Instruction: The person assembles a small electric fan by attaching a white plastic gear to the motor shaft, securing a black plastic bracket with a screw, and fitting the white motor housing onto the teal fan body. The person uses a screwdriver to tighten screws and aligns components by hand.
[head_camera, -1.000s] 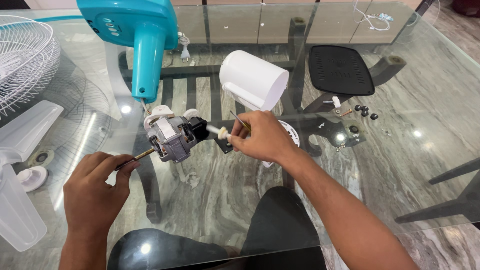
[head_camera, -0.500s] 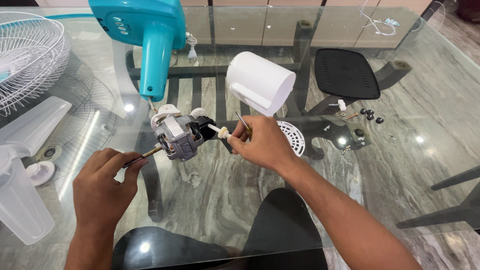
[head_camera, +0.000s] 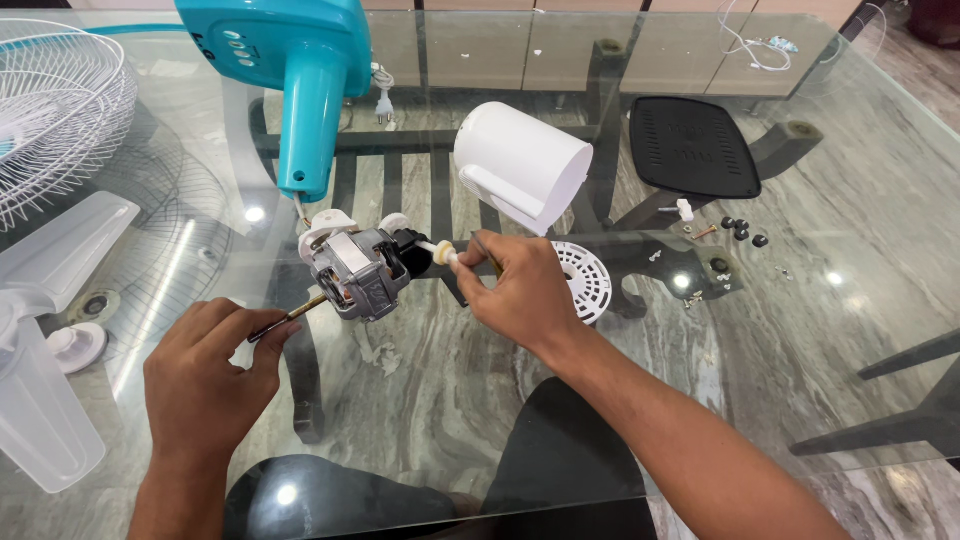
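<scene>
Two hands: both are engaged on one fan motor (head_camera: 357, 272), which is held just above the glass table (head_camera: 860, 190).
Left hand (head_camera: 205, 375): the fingers are pinched on the brass-coloured shaft (head_camera: 290, 317) that sticks out of the motor's near end.
Right hand (head_camera: 522, 290): the fingertips are pressed together on the small white knob (head_camera: 444, 256) at the motor's far end; a thin screwdriver (head_camera: 487, 254) is tucked in the same grip.
Motor: tilted, grey metal with a black part beside the knob, between the two hands.
Behind the motor: a teal fan stand (head_camera: 300, 70) is seen, its neck ending just above the motor.
Behind the right hand: a white motor cover (head_camera: 522, 160) lies on its side, with a white round grille piece (head_camera: 585, 280) just beside the hand.
Further right: a black plate (head_camera: 692, 145) and small black screws (head_camera: 742, 232) are laid on the table.
Far left: a white wire fan guard (head_camera: 60, 110) and clear fan blades (head_camera: 50, 320) are set down.
</scene>
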